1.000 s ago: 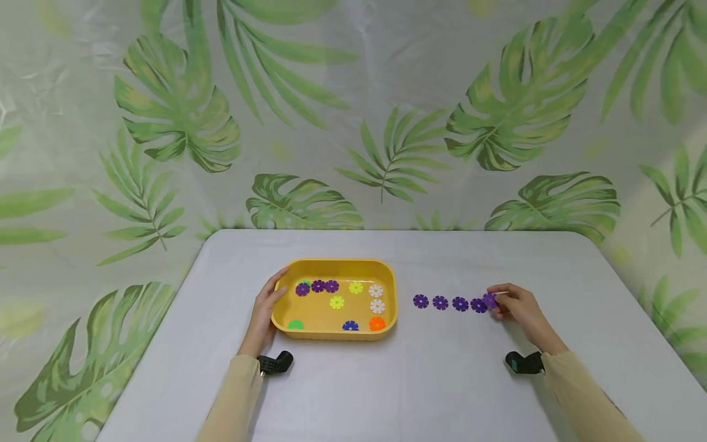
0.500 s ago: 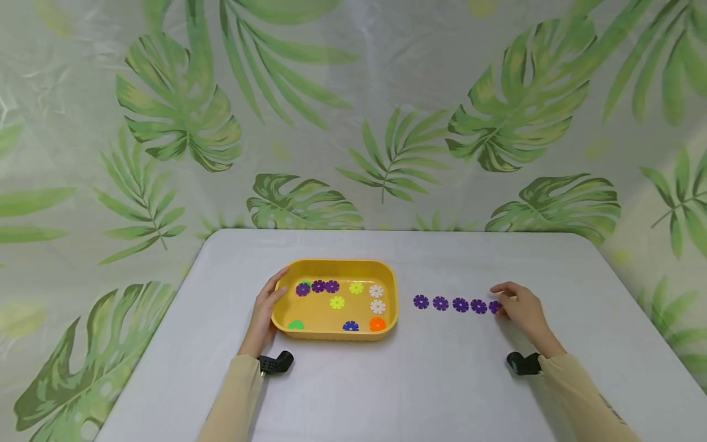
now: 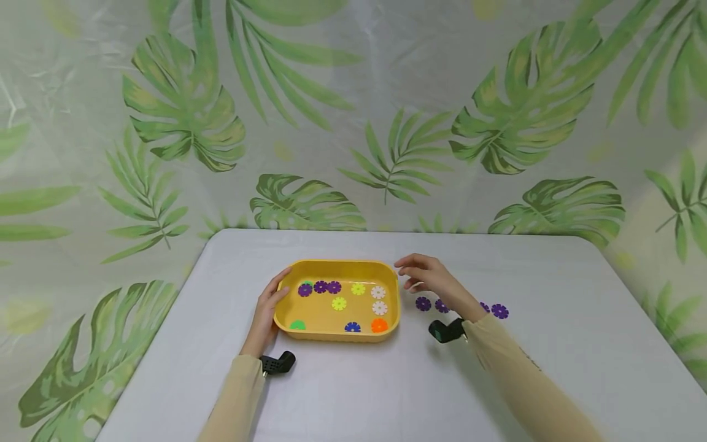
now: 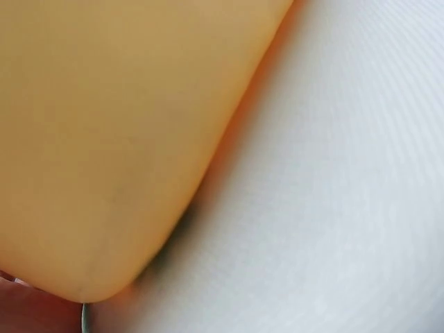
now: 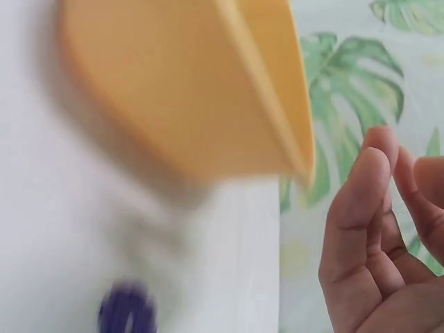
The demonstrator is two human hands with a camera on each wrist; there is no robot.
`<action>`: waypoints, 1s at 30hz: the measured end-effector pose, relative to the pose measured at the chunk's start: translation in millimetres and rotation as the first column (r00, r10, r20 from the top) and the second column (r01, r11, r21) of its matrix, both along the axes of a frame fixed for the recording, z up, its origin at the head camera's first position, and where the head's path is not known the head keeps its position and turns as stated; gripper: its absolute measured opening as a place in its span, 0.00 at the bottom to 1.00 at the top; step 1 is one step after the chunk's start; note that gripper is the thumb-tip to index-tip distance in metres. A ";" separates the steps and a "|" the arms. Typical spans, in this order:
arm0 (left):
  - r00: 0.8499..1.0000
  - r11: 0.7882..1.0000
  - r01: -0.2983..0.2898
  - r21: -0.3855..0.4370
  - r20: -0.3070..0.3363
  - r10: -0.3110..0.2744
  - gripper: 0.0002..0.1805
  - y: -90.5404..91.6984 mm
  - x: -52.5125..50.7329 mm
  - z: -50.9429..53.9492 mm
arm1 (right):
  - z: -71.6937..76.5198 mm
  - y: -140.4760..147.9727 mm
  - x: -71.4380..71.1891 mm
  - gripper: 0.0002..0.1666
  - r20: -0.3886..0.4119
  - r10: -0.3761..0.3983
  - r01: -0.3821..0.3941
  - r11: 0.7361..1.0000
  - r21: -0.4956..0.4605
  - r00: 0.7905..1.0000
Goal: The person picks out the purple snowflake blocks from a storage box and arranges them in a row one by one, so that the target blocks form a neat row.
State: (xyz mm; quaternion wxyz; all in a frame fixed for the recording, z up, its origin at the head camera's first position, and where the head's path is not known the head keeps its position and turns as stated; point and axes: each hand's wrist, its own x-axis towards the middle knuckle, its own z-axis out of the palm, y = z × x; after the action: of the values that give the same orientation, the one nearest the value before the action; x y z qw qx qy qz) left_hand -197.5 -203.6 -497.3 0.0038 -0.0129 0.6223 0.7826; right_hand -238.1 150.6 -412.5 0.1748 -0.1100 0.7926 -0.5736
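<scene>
My left hand grips the left rim of a yellow plastic tray, thumb over the edge. In the left wrist view the tray's outer wall fills the upper left. My right hand hovers by the tray's right rim, fingers loosely bent with nothing between them; the right wrist view also shows that hand apart from the tray. Inside the tray lie purple snowflake discs, yellow discs, white discs, an orange disc, a blue disc and green ones.
On the white table, a row of purple snowflake discs runs rightward from the tray, ending at a purple disc. My right forearm hides part of the row. A leaf-patterned cloth hangs behind the table.
My right hand has let go of a purple snowflake disc at the row's right end, then moved left to the tray's right rim. The left hand has stayed on the tray.
</scene>
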 end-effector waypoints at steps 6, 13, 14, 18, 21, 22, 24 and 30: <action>1.000 1.000 -0.006 -0.010 -0.003 0.006 0.24 -0.4 -0.7 -0.7 | 0.8 -68.3 -13.7 0.21 0.106 0.095 -0.091 0.995 -0.048 0.990; 1.000 0.999 -0.022 -0.028 -0.006 0.022 0.24 -1.3 -3.3 -1.1 | -8.8 -121.9 -16.5 0.20 0.175 0.153 -0.159 0.987 0.021 0.973; 1.000 0.999 -0.023 -0.027 -0.003 0.022 0.24 -1.5 -3.5 -1.4 | -11.2 -126.7 -16.4 0.20 0.173 0.151 -0.162 0.986 0.047 0.973; 1.000 1.000 -0.014 -0.028 -0.004 0.014 0.24 -1.2 -3.4 -1.9 | -19.6 -140.0 -16.6 0.21 0.162 0.136 -0.158 0.979 0.126 0.977; 1.000 1.000 -0.013 -0.028 -0.006 0.013 0.24 -0.7 -3.2 -2.3 | -23.2 -144.5 -17.5 0.22 0.148 0.138 -0.161 0.974 0.160 0.979; 1.000 0.999 -0.014 -0.030 -0.006 0.014 0.24 -0.6 -3.0 -2.3 | -24.0 -145.2 -17.8 0.22 0.144 0.141 -0.165 0.972 0.167 0.979; 1.000 0.999 -0.019 -0.028 -0.007 0.018 0.24 -0.6 -3.0 -2.6 | -25.1 -146.0 -18.2 0.21 0.136 0.153 -0.176 0.968 0.178 0.979; 1.000 0.999 -0.023 -0.025 -0.004 0.023 0.23 -1.0 -2.7 -2.4 | -29.8 -144.8 -19.6 0.20 0.148 0.167 -0.195 0.960 0.202 0.975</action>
State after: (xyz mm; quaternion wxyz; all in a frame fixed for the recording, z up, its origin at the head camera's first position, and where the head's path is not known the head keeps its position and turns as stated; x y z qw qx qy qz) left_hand -200.2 -204.6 -499.6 -0.0066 -0.0184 0.6320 0.7747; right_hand -257.7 5.8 -442.3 0.2887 -0.1251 0.8236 -0.4719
